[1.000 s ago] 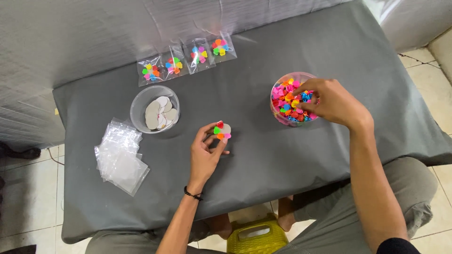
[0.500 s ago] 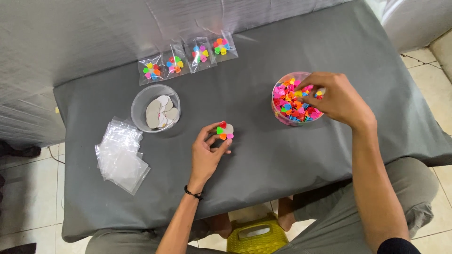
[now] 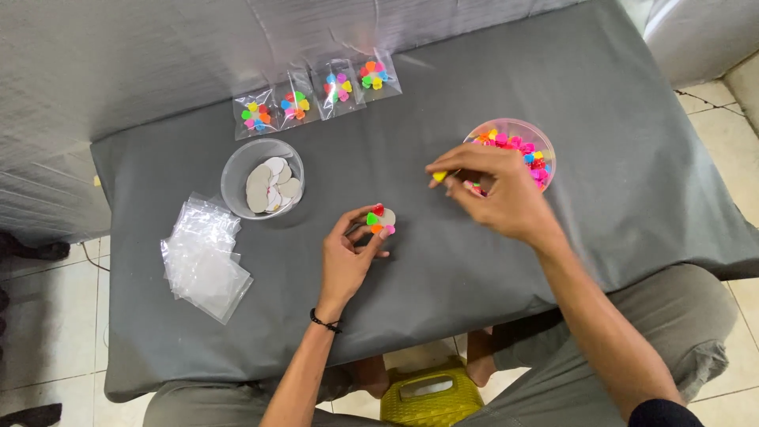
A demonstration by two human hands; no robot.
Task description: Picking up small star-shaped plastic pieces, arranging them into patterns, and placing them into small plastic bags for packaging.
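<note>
The yellow clip (image 3: 439, 176), pinched in the right hand (image 3: 498, 198) just left of the clip tub (image 3: 545, 150), should probably go onto a bare edge of the disc (image 3: 380, 221) that the left hand (image 3: 348, 257) pinches low over the bench (image 3: 617, 103), held steady.

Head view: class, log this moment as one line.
left hand: holds clip disc | right hand: pinches yellow clip | clip bowl: behind right hand
</note>
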